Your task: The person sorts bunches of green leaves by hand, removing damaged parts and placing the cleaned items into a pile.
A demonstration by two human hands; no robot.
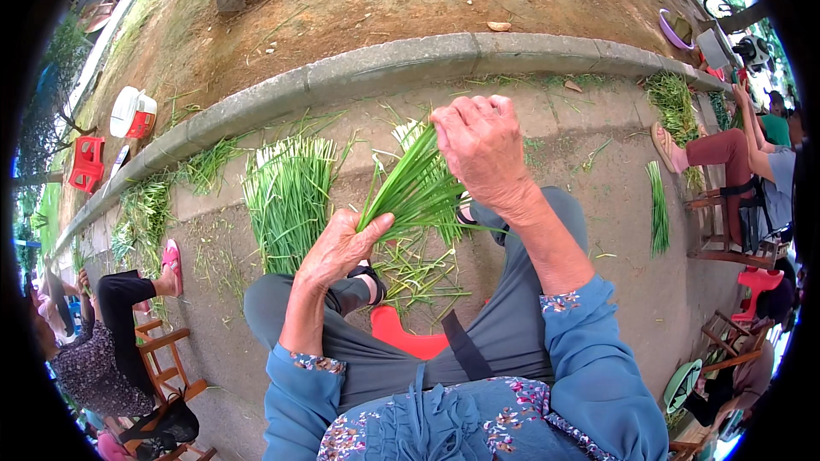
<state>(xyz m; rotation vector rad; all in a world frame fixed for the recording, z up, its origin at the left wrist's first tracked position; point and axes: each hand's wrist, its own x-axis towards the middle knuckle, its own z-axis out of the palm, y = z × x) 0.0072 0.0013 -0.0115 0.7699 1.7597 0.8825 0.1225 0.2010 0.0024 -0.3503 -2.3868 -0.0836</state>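
Observation:
A bunch of green chives (412,188) is held aslant above my lap. My left hand (342,248) is closed around its lower left end, thumb lying along the leaves. At the upper right side of the bunch, my right hand (483,149) has its fingers curled in and closed against the leaves; the fingertips are partly hidden. A thick pile of chives (292,205) with pale ends pointing away lies on the ground left of my hands. More chives lie behind the held bunch, partly covered by it. Loose leaf scraps (418,273) are scattered between my feet.
A concrete kerb (393,64) curves across the far side, with bare soil beyond. A small chive bundle (658,209) lies to the right. People sit at both sides near wooden chairs (162,354). A white bucket (133,111) and red stool (86,164) stand far left.

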